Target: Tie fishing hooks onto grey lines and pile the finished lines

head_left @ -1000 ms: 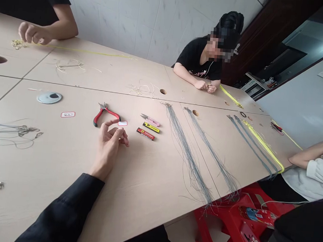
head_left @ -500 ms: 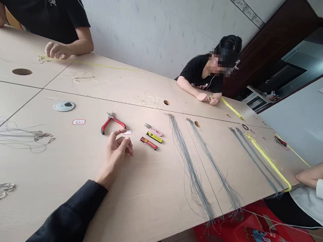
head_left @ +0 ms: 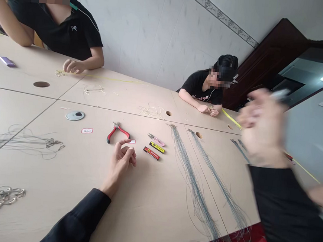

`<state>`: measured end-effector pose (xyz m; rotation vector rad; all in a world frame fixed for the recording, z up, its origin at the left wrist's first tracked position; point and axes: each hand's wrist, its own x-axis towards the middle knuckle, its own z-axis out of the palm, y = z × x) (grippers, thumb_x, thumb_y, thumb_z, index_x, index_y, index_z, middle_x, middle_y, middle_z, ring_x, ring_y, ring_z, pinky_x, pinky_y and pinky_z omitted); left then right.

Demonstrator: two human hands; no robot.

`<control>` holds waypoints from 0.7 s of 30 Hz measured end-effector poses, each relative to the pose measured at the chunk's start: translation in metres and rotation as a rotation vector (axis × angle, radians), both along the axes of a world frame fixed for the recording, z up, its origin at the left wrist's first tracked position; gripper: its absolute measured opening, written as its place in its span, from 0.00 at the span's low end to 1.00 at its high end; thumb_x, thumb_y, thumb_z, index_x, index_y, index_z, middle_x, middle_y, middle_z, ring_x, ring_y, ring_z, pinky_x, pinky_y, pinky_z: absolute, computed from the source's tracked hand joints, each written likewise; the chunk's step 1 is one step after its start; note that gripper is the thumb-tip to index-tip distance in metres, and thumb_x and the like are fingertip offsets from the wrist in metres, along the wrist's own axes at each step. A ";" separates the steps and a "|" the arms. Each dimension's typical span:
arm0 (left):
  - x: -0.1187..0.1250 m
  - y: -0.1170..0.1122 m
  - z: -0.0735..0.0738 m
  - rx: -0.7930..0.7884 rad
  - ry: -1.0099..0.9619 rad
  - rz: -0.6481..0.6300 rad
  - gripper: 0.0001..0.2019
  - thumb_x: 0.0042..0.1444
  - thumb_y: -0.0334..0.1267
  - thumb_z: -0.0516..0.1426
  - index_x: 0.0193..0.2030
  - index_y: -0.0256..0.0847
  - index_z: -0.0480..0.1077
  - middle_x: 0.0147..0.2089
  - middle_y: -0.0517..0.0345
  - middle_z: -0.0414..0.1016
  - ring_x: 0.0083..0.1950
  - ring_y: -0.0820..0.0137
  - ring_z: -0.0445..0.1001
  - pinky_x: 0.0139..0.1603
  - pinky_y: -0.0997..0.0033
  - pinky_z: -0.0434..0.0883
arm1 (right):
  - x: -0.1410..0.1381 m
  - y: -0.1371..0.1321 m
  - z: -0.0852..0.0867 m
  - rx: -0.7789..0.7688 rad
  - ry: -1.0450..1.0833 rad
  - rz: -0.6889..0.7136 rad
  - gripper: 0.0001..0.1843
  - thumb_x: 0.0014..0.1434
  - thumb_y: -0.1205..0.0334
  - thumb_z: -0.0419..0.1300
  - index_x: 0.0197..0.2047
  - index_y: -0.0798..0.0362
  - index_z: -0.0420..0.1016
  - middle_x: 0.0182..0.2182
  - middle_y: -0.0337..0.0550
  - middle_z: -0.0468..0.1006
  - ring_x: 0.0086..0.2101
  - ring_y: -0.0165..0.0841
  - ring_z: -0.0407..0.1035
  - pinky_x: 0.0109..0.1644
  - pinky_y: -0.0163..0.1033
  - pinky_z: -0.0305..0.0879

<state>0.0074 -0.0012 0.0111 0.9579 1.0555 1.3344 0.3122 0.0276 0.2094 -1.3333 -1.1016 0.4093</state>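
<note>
While the left hand [head_left: 122, 159] rests curled, thumb meeting fingertips, just beside the red-handled pliers [head_left: 117, 131], the right hand [head_left: 262, 125] hangs blurred well right of them, its pose unclear. The red-labelled box [head_left: 151, 153] nearby bears unreadable print.

Counted around the pliers [head_left: 118, 131]
One pair; to its right lay one pink snips [head_left: 156, 139], two small packs [head_left: 156, 147] and two grey wire bundles [head_left: 194, 177].

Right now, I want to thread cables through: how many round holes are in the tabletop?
3 holes: one far left, one by the pale cord tangle, one beside a grey wire bundle. The blurred right hand may hide more.
</note>
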 end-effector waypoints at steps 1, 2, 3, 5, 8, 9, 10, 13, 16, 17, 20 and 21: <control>0.000 0.001 -0.002 -0.001 -0.002 -0.001 0.16 0.58 0.43 0.57 0.51 0.44 0.62 0.24 0.68 0.68 0.21 0.74 0.67 0.25 0.75 0.66 | -0.009 0.011 -0.020 -0.070 0.032 0.002 0.13 0.69 0.55 0.55 0.39 0.57 0.71 0.26 0.35 0.68 0.21 0.22 0.62 0.24 0.28 0.60; 0.000 0.001 -0.003 -0.003 -0.005 -0.003 0.16 0.58 0.43 0.56 0.51 0.44 0.62 0.24 0.68 0.68 0.21 0.75 0.67 0.25 0.75 0.66 | -0.018 0.023 -0.042 -0.159 0.064 0.008 0.13 0.65 0.55 0.59 0.35 0.56 0.69 0.21 0.30 0.62 0.17 0.20 0.54 0.19 0.27 0.51; -0.001 0.002 -0.005 -0.006 -0.007 -0.001 0.16 0.58 0.43 0.56 0.51 0.43 0.62 0.24 0.68 0.68 0.21 0.75 0.67 0.25 0.76 0.66 | -0.026 0.034 -0.067 -0.252 0.089 0.019 0.14 0.61 0.55 0.63 0.32 0.55 0.66 0.18 0.27 0.56 0.16 0.20 0.48 0.17 0.28 0.44; -0.001 0.003 -0.007 -0.013 -0.012 0.004 0.16 0.58 0.44 0.56 0.51 0.43 0.62 0.24 0.68 0.68 0.21 0.75 0.67 0.25 0.76 0.66 | -0.036 0.055 -0.113 -0.414 0.110 0.049 0.18 0.53 0.55 0.69 0.28 0.52 0.62 0.16 0.26 0.54 0.16 0.20 0.46 0.16 0.29 0.40; 0.000 0.005 -0.007 -0.038 -0.008 0.009 0.16 0.59 0.44 0.56 0.51 0.43 0.61 0.24 0.69 0.68 0.21 0.75 0.66 0.24 0.76 0.65 | -0.042 0.080 -0.161 -0.515 0.099 0.037 0.22 0.50 0.55 0.69 0.25 0.50 0.57 0.15 0.25 0.50 0.16 0.20 0.43 0.16 0.29 0.38; 0.000 0.005 -0.007 -0.045 -0.007 0.007 0.16 0.59 0.44 0.55 0.51 0.43 0.61 0.24 0.69 0.68 0.20 0.75 0.66 0.24 0.76 0.65 | -0.042 0.088 -0.170 -0.533 0.090 0.027 0.22 0.50 0.55 0.69 0.25 0.49 0.56 0.16 0.25 0.50 0.16 0.20 0.43 0.16 0.29 0.38; 0.000 0.005 -0.006 -0.049 -0.007 0.004 0.16 0.59 0.43 0.55 0.51 0.43 0.61 0.23 0.69 0.68 0.20 0.75 0.66 0.24 0.76 0.65 | -0.042 0.094 -0.176 -0.547 0.078 0.018 0.22 0.51 0.56 0.68 0.26 0.49 0.56 0.16 0.25 0.50 0.16 0.21 0.43 0.16 0.29 0.38; 0.000 0.005 -0.005 -0.045 -0.011 -0.003 0.16 0.59 0.44 0.55 0.51 0.43 0.61 0.23 0.69 0.68 0.20 0.75 0.66 0.24 0.76 0.65 | -0.042 0.112 -0.181 -0.571 0.034 0.011 0.17 0.51 0.58 0.67 0.28 0.51 0.60 0.16 0.26 0.52 0.17 0.22 0.45 0.16 0.30 0.39; 0.001 0.006 -0.004 -0.049 -0.011 0.008 0.16 0.59 0.44 0.55 0.51 0.42 0.61 0.24 0.69 0.68 0.20 0.75 0.66 0.23 0.76 0.65 | -0.041 0.121 -0.176 -0.575 -0.004 0.025 0.13 0.52 0.60 0.67 0.29 0.52 0.65 0.17 0.27 0.52 0.17 0.22 0.46 0.17 0.30 0.41; 0.001 0.006 -0.004 -0.049 -0.011 0.009 0.16 0.59 0.44 0.55 0.51 0.42 0.61 0.24 0.69 0.68 0.20 0.75 0.66 0.23 0.76 0.65 | -0.039 0.120 -0.173 -0.572 -0.011 0.031 0.11 0.52 0.61 0.66 0.30 0.53 0.66 0.17 0.27 0.52 0.17 0.22 0.46 0.17 0.30 0.41; 0.001 0.006 -0.003 -0.038 -0.014 0.003 0.16 0.58 0.43 0.56 0.51 0.42 0.62 0.24 0.68 0.68 0.21 0.74 0.67 0.24 0.75 0.67 | -0.029 0.101 -0.158 -0.566 -0.021 0.056 0.06 0.56 0.62 0.63 0.34 0.55 0.70 0.18 0.28 0.53 0.17 0.22 0.47 0.18 0.30 0.43; 0.001 0.006 -0.002 -0.033 -0.014 0.003 0.16 0.58 0.43 0.56 0.51 0.42 0.62 0.24 0.68 0.68 0.21 0.74 0.67 0.24 0.75 0.67 | -0.023 0.089 -0.153 -0.570 -0.022 0.065 0.06 0.57 0.62 0.62 0.35 0.55 0.72 0.18 0.29 0.55 0.18 0.22 0.48 0.18 0.29 0.44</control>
